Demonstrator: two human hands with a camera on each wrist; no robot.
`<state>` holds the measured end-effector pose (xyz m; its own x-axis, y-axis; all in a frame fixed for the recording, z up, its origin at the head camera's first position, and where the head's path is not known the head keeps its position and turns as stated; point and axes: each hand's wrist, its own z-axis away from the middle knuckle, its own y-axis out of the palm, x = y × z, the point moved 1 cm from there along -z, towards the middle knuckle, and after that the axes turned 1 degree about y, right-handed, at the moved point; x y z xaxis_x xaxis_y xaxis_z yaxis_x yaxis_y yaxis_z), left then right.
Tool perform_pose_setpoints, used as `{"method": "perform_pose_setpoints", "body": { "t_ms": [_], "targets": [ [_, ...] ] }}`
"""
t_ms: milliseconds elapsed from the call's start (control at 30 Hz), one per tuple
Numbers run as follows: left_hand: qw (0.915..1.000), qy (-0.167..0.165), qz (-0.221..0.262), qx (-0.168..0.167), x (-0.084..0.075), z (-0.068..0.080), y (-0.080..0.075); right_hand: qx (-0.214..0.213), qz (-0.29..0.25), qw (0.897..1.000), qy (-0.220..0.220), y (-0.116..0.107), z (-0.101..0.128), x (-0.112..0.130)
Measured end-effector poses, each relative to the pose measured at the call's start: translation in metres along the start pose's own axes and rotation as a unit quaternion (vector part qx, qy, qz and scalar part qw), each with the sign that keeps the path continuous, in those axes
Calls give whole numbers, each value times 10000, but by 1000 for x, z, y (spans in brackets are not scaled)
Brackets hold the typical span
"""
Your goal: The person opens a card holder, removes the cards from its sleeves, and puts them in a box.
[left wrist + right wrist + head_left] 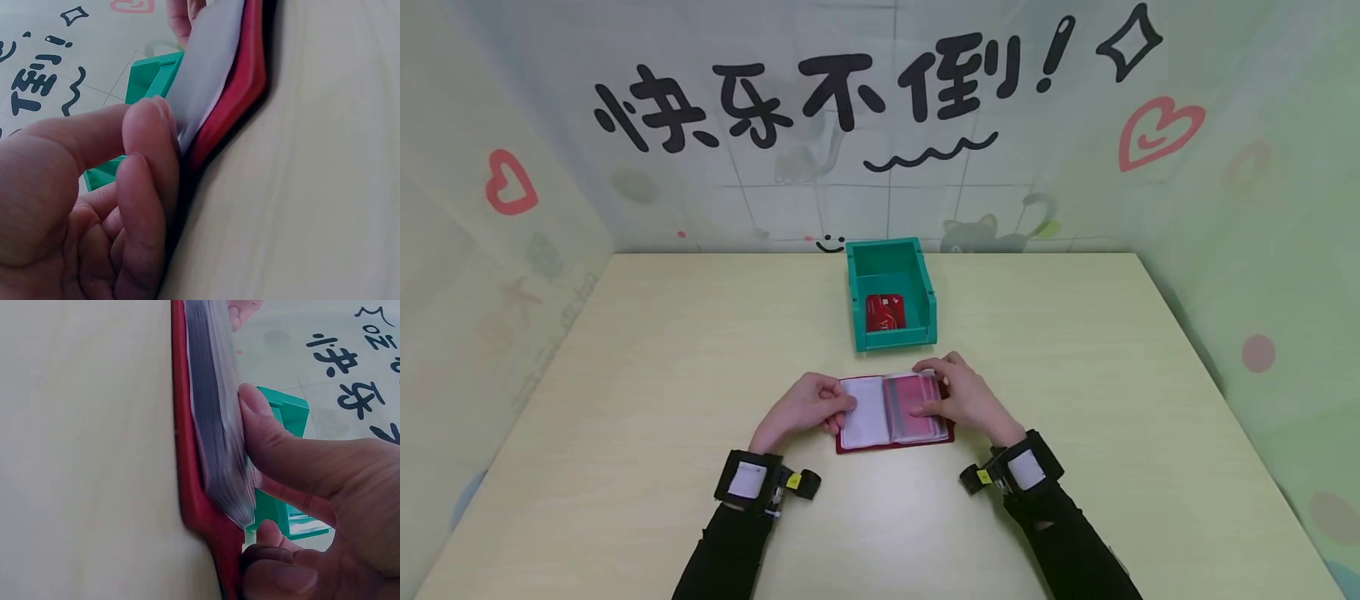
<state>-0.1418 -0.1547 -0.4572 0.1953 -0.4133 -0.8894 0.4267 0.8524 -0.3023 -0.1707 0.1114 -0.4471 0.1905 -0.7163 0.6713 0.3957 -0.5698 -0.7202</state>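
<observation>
A small card holder (pixel 865 412) with a red cover lies spread on the table, its clear plastic sleeves showing. White shows on its left side, pink on its right. My left hand (pixel 811 406) pinches the left edge, thumb and curled fingers together at the sleeve (pixel 209 56) and red cover (pixel 247 69). At the right edge, my right hand (pixel 964 396) grips the holder, with the thumb (pixel 265 425) against a thick stack of sleeves (pixel 215 425) and the other fingers round the far side and by the red cover (pixel 186 456).
Just beyond the card holder stands a teal open-front bin (pixel 895 337) with a red card (pixel 885 312) inside. The pale wooden table (pixel 625 400) meets printed wall sheets (pixel 700 208) at its back and sides. Both wrists wear black camera mounts (pixel 748 482).
</observation>
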Motion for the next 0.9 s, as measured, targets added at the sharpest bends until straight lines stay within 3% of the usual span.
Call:
{"method": "perform_pose_setpoints", "body": {
  "t_ms": [467, 767, 900],
  "targets": [
    [9998, -154, -69, -71, 1, 0, 2, -301, -531, 9977, 307, 5, -1, 1],
    [10000, -31, -27, -53, -2, 2, 0, -1133, -939, 9884, 368, 10, -7, -1],
    [10000, 9, 4, -23, -1, 0, 0, -1294, -1001, 9855, 461, 11, -11, 0]
  ]
}}
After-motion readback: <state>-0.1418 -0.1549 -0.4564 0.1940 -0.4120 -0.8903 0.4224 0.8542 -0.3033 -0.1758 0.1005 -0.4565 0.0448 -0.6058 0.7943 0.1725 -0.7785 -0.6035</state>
